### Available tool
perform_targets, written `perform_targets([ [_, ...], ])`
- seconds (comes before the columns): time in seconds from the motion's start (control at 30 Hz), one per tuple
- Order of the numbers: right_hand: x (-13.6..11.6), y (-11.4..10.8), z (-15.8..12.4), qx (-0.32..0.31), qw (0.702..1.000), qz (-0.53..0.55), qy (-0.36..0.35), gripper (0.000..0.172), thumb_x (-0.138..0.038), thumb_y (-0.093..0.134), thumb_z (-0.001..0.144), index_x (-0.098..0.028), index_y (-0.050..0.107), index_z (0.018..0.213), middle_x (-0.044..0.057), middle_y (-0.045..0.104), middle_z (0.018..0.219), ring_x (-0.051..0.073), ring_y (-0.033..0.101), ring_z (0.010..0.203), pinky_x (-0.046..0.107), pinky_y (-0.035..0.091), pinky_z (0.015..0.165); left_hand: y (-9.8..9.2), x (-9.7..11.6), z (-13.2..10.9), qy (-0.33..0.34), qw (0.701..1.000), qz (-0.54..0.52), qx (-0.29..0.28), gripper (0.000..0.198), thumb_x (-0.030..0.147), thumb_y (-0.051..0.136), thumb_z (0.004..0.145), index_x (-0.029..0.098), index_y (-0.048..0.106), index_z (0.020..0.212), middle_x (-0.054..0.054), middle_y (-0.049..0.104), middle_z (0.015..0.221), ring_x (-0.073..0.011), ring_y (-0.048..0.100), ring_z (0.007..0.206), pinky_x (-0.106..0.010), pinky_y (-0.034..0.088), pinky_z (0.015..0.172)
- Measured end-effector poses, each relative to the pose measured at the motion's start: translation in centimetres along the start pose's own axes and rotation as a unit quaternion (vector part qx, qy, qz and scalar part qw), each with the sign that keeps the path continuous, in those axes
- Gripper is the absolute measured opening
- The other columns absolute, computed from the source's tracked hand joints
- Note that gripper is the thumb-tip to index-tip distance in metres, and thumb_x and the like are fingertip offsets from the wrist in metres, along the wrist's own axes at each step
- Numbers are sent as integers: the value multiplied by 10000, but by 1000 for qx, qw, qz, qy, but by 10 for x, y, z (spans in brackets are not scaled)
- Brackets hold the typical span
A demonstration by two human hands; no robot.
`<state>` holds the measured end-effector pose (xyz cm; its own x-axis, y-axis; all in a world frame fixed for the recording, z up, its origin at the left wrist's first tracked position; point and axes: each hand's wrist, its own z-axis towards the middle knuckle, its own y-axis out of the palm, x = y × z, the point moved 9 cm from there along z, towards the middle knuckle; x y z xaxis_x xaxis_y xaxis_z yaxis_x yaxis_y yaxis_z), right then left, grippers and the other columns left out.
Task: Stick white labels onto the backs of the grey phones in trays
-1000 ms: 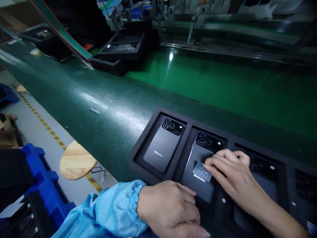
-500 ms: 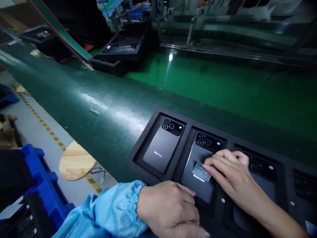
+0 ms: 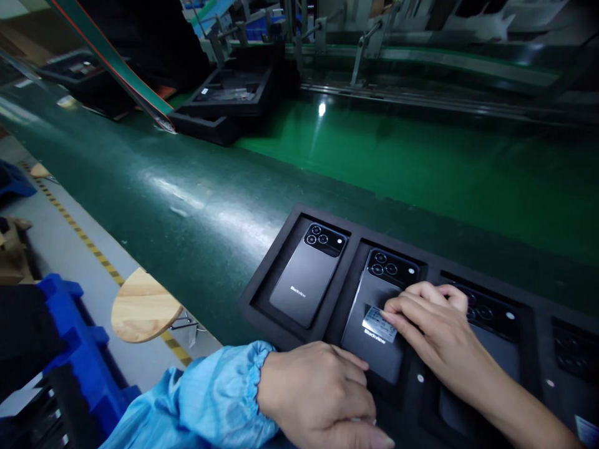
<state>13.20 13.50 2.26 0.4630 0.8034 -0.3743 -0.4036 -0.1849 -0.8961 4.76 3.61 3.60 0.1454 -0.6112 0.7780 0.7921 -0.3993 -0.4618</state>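
Note:
A dark grey phone marked Blackview lies back up in the second slot of a black foam tray. On its back, just above the brand name, is a small silver printed label. My right hand is closed in a pinch, thumb and fingertips at the label's upper right corner. My left hand, in a blue elastic-cuffed sleeve, is curled at the tray's near side. Its index fingertip reaches the phone's lower part. The undersides of the left fingers are hidden, and whatever they hold cannot be made out.
Another phone lies in the leftmost slot; a third is partly under my right arm. Black trays are stacked farther back on the green bench. A wooden stool and blue crate stand left below.
The label looks a little flatter against the phone, its reflection brighter. Both hands keep almost the same place; the whole view has shifted very slightly.

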Motion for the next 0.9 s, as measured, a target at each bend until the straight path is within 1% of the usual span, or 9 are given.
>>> perform_targets([
  [0.13,0,-1,0,7,1000,3,1,171,-296,394,1026,-221,503,918,-32,587,786,166,480,809,417,199,850,1,-2,-1,-3,1000,1,-7,341,336,497,971,102,618,755,-36,625,664,-131,614,642,-266,438,1048],
  [0.3,2,1,-1,-2,1000,5,4,153,-295,438,1009,-217,522,908,-19,596,792,173,491,822,415,203,854,7,-6,-2,-21,999,17,-41,289,324,553,949,107,627,772,-35,648,691,-133,632,674,-269,427,1068],
  [0.5,-1,-2,-1,12,1000,-6,-4,157,-287,421,1015,-214,512,909,-20,592,789,169,494,814,413,212,847,3,-3,-1,-3,1000,2,-12,337,337,496,972,104,617,761,-38,634,666,-137,624,648,-278,442,1051],
  [0.7,-4,-3,-4,13,999,-21,-21,116,-275,438,1009,-214,497,930,-21,589,795,180,494,827,423,221,864,0,-2,1,-1,1000,0,-6,324,316,510,968,94,624,761,-47,645,683,-135,621,654,-267,433,1057],
  [0.77,-6,-3,-4,17,999,-32,-30,127,-317,459,1005,-211,499,951,-13,588,796,186,498,828,424,230,864,1,-2,0,2,1000,8,-9,322,314,521,963,93,626,754,-45,640,673,-133,617,650,-263,427,1062],
  [0.9,-10,-3,-5,16,996,-65,-55,252,-450,497,982,-199,510,1001,14,584,829,201,494,850,424,249,859,7,-3,-1,4,999,33,-31,303,316,567,944,90,636,754,-37,635,661,-132,617,660,-252,418,1070],
])
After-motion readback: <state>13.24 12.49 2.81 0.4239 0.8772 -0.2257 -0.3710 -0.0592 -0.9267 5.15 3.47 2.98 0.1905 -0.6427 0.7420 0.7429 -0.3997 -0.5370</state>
